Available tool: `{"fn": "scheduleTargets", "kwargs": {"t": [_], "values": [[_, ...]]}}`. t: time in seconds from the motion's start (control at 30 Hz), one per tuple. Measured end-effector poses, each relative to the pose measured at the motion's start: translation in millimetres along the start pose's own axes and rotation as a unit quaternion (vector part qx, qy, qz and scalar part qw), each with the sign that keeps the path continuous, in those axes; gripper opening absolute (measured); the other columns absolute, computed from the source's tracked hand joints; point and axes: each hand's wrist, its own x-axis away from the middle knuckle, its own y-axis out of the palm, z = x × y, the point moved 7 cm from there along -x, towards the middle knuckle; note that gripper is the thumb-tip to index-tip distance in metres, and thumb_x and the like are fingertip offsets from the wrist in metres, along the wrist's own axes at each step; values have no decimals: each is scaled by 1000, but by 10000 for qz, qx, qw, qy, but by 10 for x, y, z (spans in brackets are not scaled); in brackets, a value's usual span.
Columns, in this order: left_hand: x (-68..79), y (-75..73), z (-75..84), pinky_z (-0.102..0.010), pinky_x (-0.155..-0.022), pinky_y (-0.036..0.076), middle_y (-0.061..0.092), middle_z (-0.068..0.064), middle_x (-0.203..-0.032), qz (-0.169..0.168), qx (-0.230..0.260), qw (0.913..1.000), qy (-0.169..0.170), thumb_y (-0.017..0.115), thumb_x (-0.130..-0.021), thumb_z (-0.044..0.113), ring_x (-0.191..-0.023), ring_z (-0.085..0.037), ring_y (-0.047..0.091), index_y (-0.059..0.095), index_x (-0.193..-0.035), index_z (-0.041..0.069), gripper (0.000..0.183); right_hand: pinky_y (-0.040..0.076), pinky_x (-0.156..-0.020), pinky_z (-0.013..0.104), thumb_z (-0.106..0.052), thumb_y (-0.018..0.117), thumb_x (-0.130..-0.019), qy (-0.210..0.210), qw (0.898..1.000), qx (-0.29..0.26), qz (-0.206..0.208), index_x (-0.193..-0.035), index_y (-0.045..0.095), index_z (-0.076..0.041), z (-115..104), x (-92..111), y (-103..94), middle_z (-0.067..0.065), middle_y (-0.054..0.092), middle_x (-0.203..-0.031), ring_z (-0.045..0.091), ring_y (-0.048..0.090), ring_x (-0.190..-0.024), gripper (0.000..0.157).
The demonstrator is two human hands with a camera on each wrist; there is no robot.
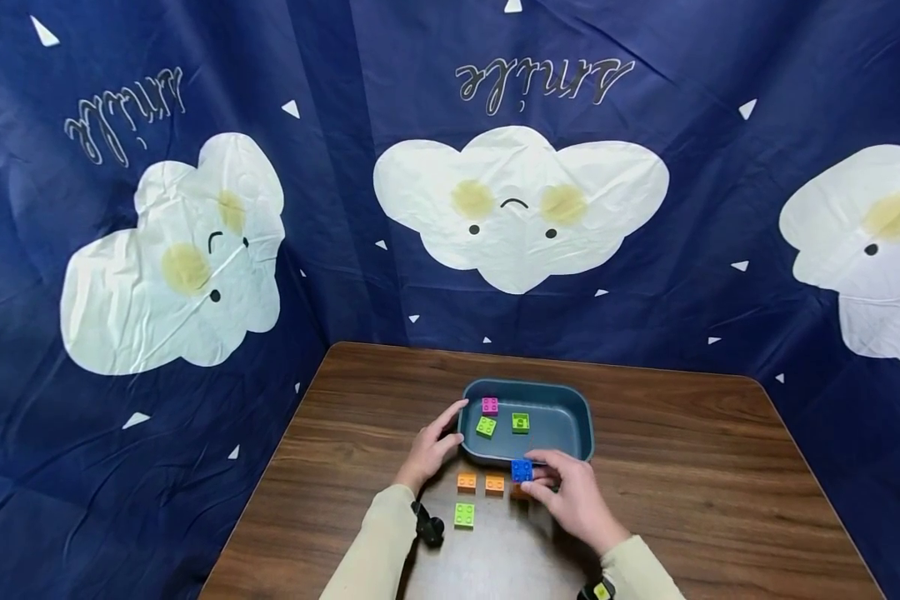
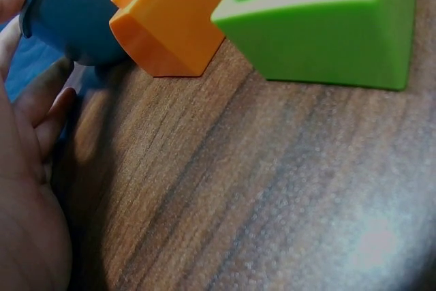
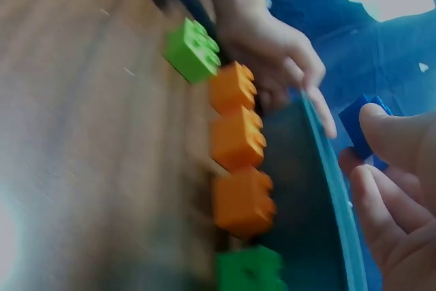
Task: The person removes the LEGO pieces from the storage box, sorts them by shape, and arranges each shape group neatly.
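Pinched between the thumb and fingers of my right hand is a blue toy brick, raised over the near rim of a teal tray. My left hand touches the tray's left end with its fingers fairly straight. Inside the tray lie a pink brick, a lime brick and an upturned lime brick. Along its near side stand orange bricks in a row, one partly covered by the right hand in the head view. A darker green brick ends that row.
Nearer than the orange row, a lime brick stands on the wooden table. A dark blue curtain with cloud prints surrounds the table's back and sides. Each wrist carries a black camera.
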Motion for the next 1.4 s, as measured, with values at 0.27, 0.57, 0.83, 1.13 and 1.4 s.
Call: {"fn": "scheduleTargets", "kwargs": {"t": [0.27, 0.57, 0.83, 1.13, 1.4], "values": [[-16, 0, 18, -61, -122, 30, 50, -1, -160, 5, 20, 10000, 25, 62, -99, 17, -150, -27, 43, 47, -159, 35, 65, 59, -68, 23, -8, 89, -82, -256, 9993, 29, -285, -116, 77, -9, 48, 253, 332, -2, 71, -109, 11, 71, -86, 36], [-18, 10, -26, -59, -123, 30, 49, 0, -161, 26, -26, 9999, -107, 61, -99, 18, -151, -26, 42, 47, -157, 43, 65, 55, -62, 20, -7, 93, -73, -808, 9963, 286, -14, -108, 78, -6, 142, 436, 647, -5, 71, -93, 9, 67, -77, 38], [-36, 13, -40, -59, -123, 29, 48, 3, -162, 64, -17, 9999, -104, 61, -99, 20, -152, -23, 41, 46, -157, 45, 65, 52, -65, 22, -10, 96, -71, -500, 9958, 712, 283, -105, 80, -8, 265, 415, 738, -7, 69, -87, 2, 61, -72, 38], [-40, 13, -25, -60, -123, 29, 46, 2, -163, 58, -69, 9999, -66, 60, -99, 22, -152, -26, 40, 46, -158, 42, 64, 52, -63, 20, -9, 96, -71, -337, 9957, 762, 409, -104, 80, -7, 298, 395, 763, -5, 72, -91, 2, 60, -71, 37], [-45, 27, -34, -59, -124, 29, 47, 4, -162, 106, -17, 9999, -96, 61, -99, 19, -152, -23, 41, 47, -156, 46, 65, 51, -63, 21, -10, 95, -73, -271, 9955, 839, 334, -106, 79, -6, 307, 392, 759, -5, 70, -89, -1, 57, -70, 37]]}}
